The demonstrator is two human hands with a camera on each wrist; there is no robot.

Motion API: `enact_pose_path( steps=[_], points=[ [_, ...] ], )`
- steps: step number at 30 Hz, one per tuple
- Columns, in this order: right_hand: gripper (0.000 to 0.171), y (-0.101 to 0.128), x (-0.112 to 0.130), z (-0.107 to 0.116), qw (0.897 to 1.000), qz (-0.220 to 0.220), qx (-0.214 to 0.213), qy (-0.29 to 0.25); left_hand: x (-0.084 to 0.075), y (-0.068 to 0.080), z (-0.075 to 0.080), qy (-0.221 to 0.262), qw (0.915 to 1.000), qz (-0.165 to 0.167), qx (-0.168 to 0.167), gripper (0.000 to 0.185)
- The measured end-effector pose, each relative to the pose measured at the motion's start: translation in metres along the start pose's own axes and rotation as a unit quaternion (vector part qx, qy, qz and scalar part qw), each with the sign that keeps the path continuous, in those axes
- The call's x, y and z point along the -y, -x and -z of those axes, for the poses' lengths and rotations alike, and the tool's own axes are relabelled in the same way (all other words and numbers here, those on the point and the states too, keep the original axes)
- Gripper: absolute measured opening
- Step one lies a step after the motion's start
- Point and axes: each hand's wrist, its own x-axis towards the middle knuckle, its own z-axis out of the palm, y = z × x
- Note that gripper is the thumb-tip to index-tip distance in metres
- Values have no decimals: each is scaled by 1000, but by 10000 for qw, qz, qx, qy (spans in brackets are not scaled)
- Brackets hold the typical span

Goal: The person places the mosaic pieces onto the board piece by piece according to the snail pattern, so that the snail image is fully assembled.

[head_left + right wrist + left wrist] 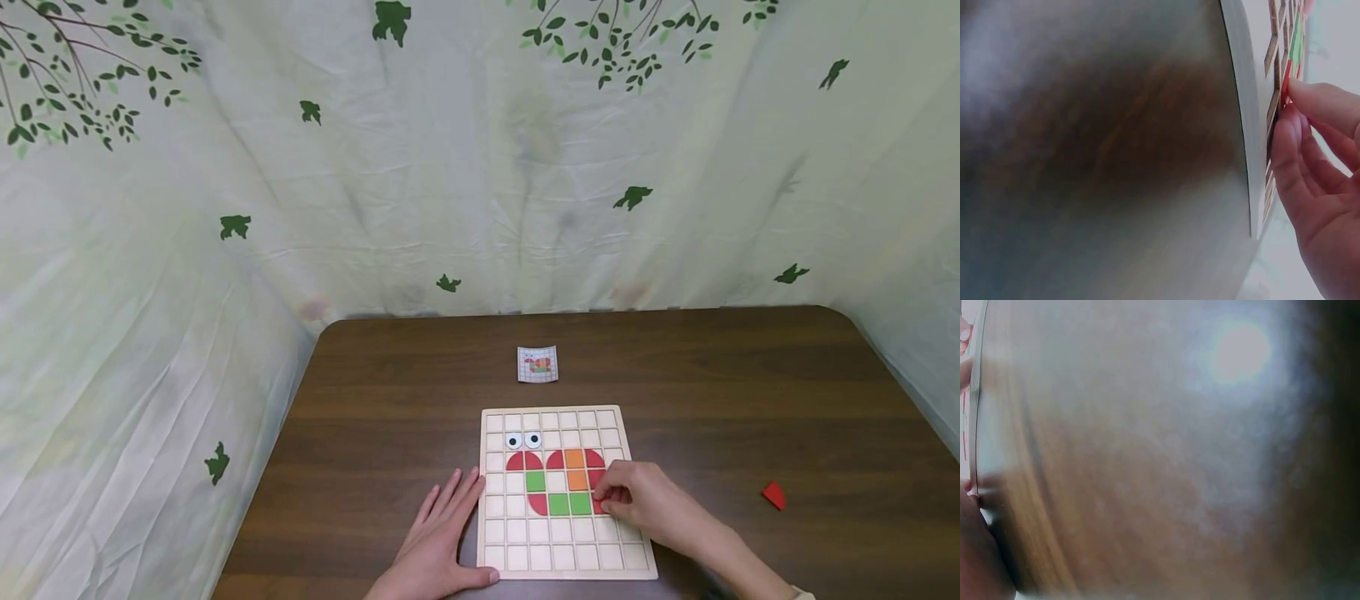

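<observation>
hands are two. left hand (438,546) lies flat, fingers spread, beside the wooden grid board (564,554) on the table (712,400). right hand (648,504) pinches one red piece (600,503) on the board, beside three green squares. one loose red piece (774,495) and one card (537,364) lie apart.

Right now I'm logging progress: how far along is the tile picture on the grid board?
Placed: two eye tiles, plus red, orange and green tiles on the wooden grid board. In hand: the right hand pinches a red tile at the picture's lower right; the left hand steadies the board. Left: a loose red tile.
</observation>
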Motion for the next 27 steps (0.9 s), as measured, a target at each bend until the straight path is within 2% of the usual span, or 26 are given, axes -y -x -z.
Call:
enact_pose_path(
  steps=[9, 17, 23, 27],
  points=[
    [16, 6, 0, -2, 9998, 17, -204, 41, 0, 1, 0, -45, 9999, -68, -65, 114],
    [19, 14, -3, 4, 9990, -283, -48, -352, -1, 2, 1, -89, 9996, -187, -186, 114],
    [17, 23, -10, 9, 9968, -477, 93, -635, -3, 0, 1, -25, 10000, -31, -45, 115],
    [21, 31, -16, 13, 9958, -441, -102, -795, -3, 0, 1, 21, 10000, 39, 31, 115]
  ],
)
